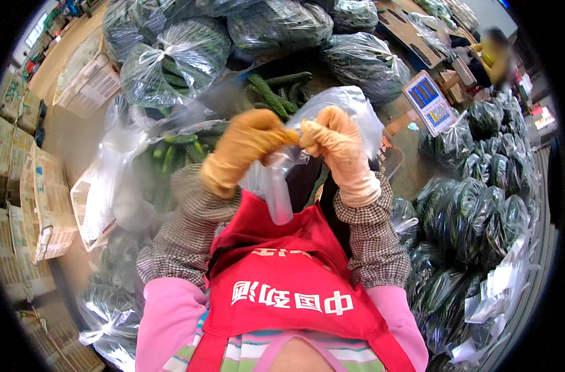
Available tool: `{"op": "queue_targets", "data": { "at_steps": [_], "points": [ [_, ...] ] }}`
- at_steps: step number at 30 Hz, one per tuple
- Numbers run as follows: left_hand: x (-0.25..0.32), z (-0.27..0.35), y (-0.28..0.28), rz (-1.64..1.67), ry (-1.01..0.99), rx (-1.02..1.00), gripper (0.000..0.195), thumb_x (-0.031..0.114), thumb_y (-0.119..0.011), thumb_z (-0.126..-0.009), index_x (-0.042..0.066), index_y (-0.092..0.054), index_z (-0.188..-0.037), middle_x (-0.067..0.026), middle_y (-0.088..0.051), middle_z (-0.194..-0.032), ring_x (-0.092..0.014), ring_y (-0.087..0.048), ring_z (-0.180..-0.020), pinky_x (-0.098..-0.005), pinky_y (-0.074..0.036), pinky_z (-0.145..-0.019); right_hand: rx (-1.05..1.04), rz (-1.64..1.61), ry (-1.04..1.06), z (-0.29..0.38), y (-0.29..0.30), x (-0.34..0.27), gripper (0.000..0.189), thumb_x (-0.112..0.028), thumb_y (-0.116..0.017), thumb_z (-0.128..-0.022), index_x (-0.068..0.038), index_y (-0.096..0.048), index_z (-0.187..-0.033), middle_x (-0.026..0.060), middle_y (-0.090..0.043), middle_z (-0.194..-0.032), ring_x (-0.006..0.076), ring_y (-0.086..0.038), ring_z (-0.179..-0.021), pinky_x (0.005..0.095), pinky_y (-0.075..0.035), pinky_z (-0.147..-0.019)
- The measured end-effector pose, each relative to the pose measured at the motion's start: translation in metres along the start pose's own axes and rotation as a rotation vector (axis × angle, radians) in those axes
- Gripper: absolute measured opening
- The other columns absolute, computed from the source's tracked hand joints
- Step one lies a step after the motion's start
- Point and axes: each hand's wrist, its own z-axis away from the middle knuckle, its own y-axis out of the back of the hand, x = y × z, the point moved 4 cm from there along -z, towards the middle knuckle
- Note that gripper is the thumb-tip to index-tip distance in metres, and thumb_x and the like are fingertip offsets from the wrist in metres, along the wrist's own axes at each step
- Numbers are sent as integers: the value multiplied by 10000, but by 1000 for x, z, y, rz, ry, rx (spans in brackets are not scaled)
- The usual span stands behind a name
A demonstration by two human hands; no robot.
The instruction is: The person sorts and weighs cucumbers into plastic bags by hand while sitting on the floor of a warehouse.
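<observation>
My left hand, in an orange rubber glove, and my right hand, in a paler glove, meet fingertip to fingertip above my lap. Both pinch a clear plastic bag; part of it hangs down over my red apron, and more pale film spreads behind my right hand. Just beyond the hands lie loose cucumbers. More cucumbers show left of my left hand, partly under film and blurred. The fingertips overlap, so the exact spot gripped is hidden.
Filled bags of cucumbers are piled ahead. Rows of bagged produce line the right side. Plastic crates stand at left, with a white crate farther off. A board with a printed code and another person are at upper right.
</observation>
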Motion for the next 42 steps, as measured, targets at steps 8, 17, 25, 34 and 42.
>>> {"op": "queue_targets", "data": {
  "at_steps": [8,17,25,34,42],
  "points": [
    [-13,12,41,513,-139,49,101,89,-603,-846,-11,-592,-862,-84,-610,-773,-131,-569,-634,-262,-470,-531,-194,529,-289,2,14,-9,470,-441,-450,-924,-73,-601,-673,129,-667,-699,93,-606,-521,167,-379,-395],
    [-4,13,8,388,-332,82,84,34,-653,-792,25,-571,-775,-47,-604,-816,-108,-560,-711,-236,-449,-660,-33,531,272,-29,-5,40,123,-137,-603,-810,-33,-559,-857,63,-547,-843,168,-551,-728,314,-470,-597],
    [-28,25,172,650,-419,573,202,57,-532,-812,33,-554,-1011,-94,-603,-951,-196,-601,-791,-332,-515,-701,770,769,-83,-3,202,-66,204,-135,-686,-708,-18,-520,-722,33,-547,-627,126,-500,-525,283,-438,-488],
    [125,-57,-59,-478,-497,-52,296,189,-612,-819,48,-554,-1072,-65,-573,-1035,-159,-574,-866,-273,-496,-758,404,1696,245,-34,67,-103,845,-443,-631,-777,-21,-215,-1378,177,-525,-1167,306,-533,-1047,402,-444,-865],
    [163,-162,65,-2281,-445,658,188,145,-540,-828,62,-582,-991,-93,-607,-932,-237,-584,-883,-330,-474,-755,920,2420,1291,50,137,-306,253,-101,-530,-821,-37,-597,-1056,124,-626,-895,239,-613,-666,335,-531,-596]
  ]
}}
